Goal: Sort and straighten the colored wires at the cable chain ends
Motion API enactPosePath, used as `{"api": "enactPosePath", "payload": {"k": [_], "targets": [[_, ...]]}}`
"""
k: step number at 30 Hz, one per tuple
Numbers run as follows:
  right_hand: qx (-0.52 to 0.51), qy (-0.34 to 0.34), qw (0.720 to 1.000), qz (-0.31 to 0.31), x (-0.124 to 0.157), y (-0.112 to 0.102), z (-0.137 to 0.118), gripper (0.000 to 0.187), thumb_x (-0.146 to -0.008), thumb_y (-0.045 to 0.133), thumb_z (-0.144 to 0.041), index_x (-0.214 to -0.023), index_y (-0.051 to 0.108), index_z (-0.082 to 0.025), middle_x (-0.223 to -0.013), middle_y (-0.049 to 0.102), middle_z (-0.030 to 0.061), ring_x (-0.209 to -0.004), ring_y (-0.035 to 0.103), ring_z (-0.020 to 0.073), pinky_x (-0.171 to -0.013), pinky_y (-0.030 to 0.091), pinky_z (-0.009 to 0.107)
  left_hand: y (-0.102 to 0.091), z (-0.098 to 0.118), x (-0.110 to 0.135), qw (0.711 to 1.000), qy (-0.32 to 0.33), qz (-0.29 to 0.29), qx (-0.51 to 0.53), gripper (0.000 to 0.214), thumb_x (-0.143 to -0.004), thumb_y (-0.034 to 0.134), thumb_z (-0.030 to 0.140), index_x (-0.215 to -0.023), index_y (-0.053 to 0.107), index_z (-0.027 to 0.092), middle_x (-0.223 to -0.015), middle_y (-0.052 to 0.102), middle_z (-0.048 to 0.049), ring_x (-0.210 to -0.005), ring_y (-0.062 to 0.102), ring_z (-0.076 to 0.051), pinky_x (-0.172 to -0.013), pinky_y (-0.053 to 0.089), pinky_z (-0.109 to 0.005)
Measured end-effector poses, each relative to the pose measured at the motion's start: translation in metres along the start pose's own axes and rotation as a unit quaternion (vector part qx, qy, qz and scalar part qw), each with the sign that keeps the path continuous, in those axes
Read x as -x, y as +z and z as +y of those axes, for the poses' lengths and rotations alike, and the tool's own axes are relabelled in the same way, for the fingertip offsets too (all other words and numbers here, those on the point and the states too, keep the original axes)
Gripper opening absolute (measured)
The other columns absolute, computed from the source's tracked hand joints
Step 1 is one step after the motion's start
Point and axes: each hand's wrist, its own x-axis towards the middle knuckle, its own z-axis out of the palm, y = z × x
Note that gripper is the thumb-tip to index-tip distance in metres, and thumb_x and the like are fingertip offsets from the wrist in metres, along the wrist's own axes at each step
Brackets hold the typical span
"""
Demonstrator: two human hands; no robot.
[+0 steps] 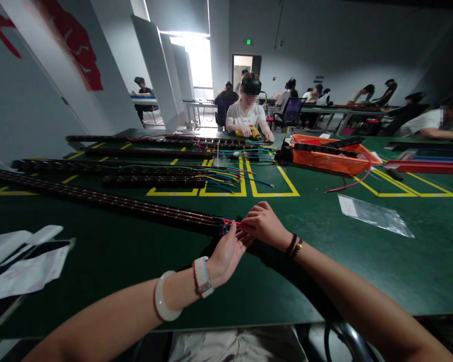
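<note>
A long dark strip (109,202) lies across the green table (136,261), running from the far left to just in front of me. Short coloured wires (228,224) stick out of its near end. My left hand (226,254) rests at that end, fingers curled by the wires. My right hand (262,223) is closed in a pinch on the wires at the strip's tip. Both wrists wear bracelets.
Several more dark strips (136,171) with coloured wires lie further back inside yellow floor-tape boxes. An orange basket (328,158) stands at the back right, a clear plastic bag (373,215) to the right, white papers (26,271) at the left. A person (247,113) sits opposite; others work behind.
</note>
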Motion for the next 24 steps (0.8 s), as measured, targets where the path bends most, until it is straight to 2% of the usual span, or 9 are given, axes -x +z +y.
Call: {"api": "enactPosePath", "payload": {"k": [5,10,14,18,22,24], "targets": [[-0.030,0.026,0.999,-0.021,-0.001,0.001,0.002,0.021,-0.086,0.058,-0.037,-0.083,0.072,-0.022,-0.076,0.068,0.0026,-0.076,0.051,0.0144,-0.080,0.027,0.031,0.001,0.003,0.001,1.000,-0.003,0.019,-0.017,0.041,-0.093,0.034,0.042,-0.097,0.060,0.010,-0.114,0.062,-0.0178,-0.112,0.056,-0.020,-0.104,0.039,-0.031],[-0.118,0.045,0.989,-0.075,-0.008,-0.001,0.012,0.026,-0.085,0.058,-0.040,-0.084,0.071,-0.017,-0.080,0.067,0.0044,-0.071,0.054,0.0122,-0.068,0.033,0.025,0.001,0.004,0.002,0.999,-0.019,0.000,-0.036,0.052,-0.093,0.028,0.048,-0.108,0.057,0.008,-0.120,0.059,-0.0213,-0.116,0.055,-0.022,-0.106,0.036,-0.033],[-0.165,0.051,0.970,-0.172,-0.021,-0.007,0.020,0.038,-0.082,0.057,-0.050,-0.082,0.069,-0.014,-0.073,0.065,0.0027,-0.063,0.051,0.0104,-0.059,0.032,0.022,-0.001,0.002,0.000,0.999,-0.027,-0.020,-0.027,0.057,-0.092,0.027,0.052,-0.116,0.052,0.006,-0.118,0.060,-0.0233,-0.114,0.057,-0.025,-0.105,0.036,-0.040],[-0.193,0.060,0.937,-0.284,-0.040,-0.008,0.026,0.051,-0.077,0.055,-0.061,-0.079,0.067,-0.012,-0.063,0.058,-0.0013,-0.055,0.043,0.0082,-0.051,0.028,0.021,-0.003,0.002,-0.003,0.999,-0.031,-0.038,-0.020,0.064,-0.090,0.025,0.055,-0.115,0.052,0.003,-0.118,0.059,-0.0271,-0.112,0.058,-0.026,-0.104,0.037,-0.039],[-0.208,0.042,0.907,-0.364,-0.058,-0.008,0.029,0.050,-0.075,0.057,-0.059,-0.077,0.067,-0.010,-0.059,0.054,-0.0031,-0.054,0.038,0.0073,-0.051,0.026,0.021,-0.004,0.002,-0.003,0.998,-0.032,-0.047,-0.017,0.064,-0.090,0.025,0.057,-0.111,0.055,0.005,-0.118,0.060,-0.0250,-0.112,0.058,-0.025,-0.104,0.038,-0.038],[-0.195,0.029,0.907,-0.373,-0.062,-0.010,0.028,0.047,-0.075,0.058,-0.057,-0.075,0.068,-0.010,-0.056,0.051,-0.0039,-0.053,0.036,0.0068,-0.051,0.025,0.021,-0.004,0.002,-0.003,0.999,-0.029,-0.040,-0.013,0.059,-0.090,0.027,0.055,-0.108,0.057,0.008,-0.115,0.063,-0.0219,-0.112,0.058,-0.024,-0.104,0.038,-0.038]]}}
